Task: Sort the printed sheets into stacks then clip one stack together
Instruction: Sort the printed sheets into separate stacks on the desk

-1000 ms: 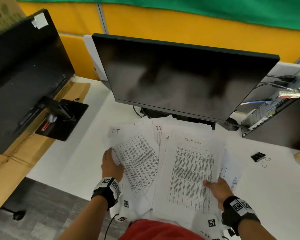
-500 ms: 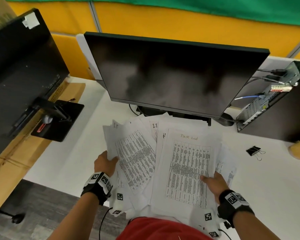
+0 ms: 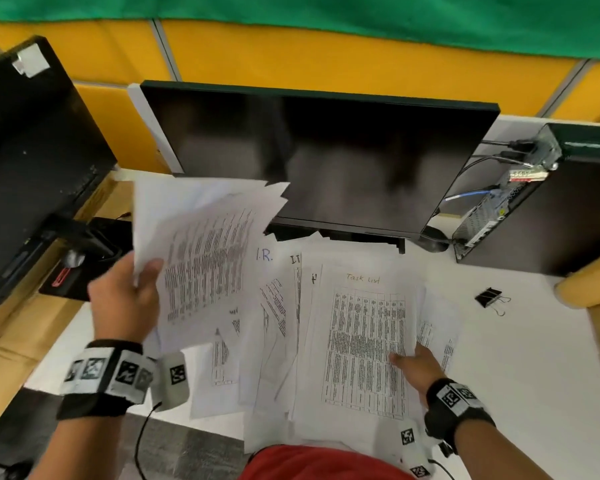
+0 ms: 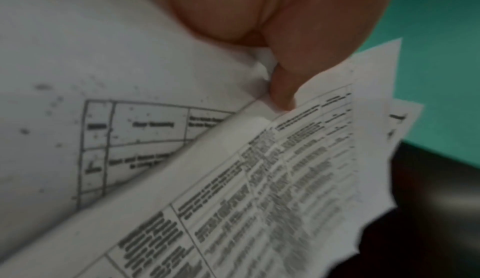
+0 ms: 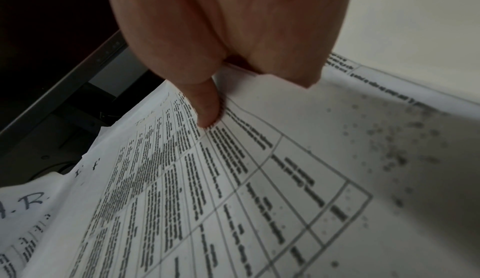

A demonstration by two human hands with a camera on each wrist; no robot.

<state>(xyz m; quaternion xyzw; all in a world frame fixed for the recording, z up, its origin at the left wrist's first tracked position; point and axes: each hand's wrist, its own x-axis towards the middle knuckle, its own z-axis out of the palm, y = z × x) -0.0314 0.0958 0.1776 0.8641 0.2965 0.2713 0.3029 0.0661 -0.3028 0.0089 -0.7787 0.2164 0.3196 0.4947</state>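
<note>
Printed sheets lie fanned over the white desk [image 3: 520, 382] in front of me. My left hand [image 3: 125, 299] grips a bundle of table-printed sheets [image 3: 205, 258] and holds it up off the desk at the left, thumb [image 4: 283, 89] on top. My right hand [image 3: 414, 367] pinches the right edge of the "Task List" stack [image 3: 361, 341], with the thumb [image 5: 207, 108] on the top sheet [image 5: 182, 179] and the fingers hidden beneath. Sheets marked "I.R." [image 3: 265, 258] show between the two. A black binder clip [image 3: 489, 297] lies on the desk to the right, apart from both hands.
A dark monitor [image 3: 326, 161] stands just behind the papers, and a second one [image 3: 32, 168] on its stand at the left. A black computer case [image 3: 541, 209] with cables sits at the right. A cardboard tube [image 3: 589, 285] lies near the clip.
My left hand has lifted its bundle of sheets up off the desk, uncovering the sheets marked "I.R.". My right hand has stayed on the "Task List" stack.
</note>
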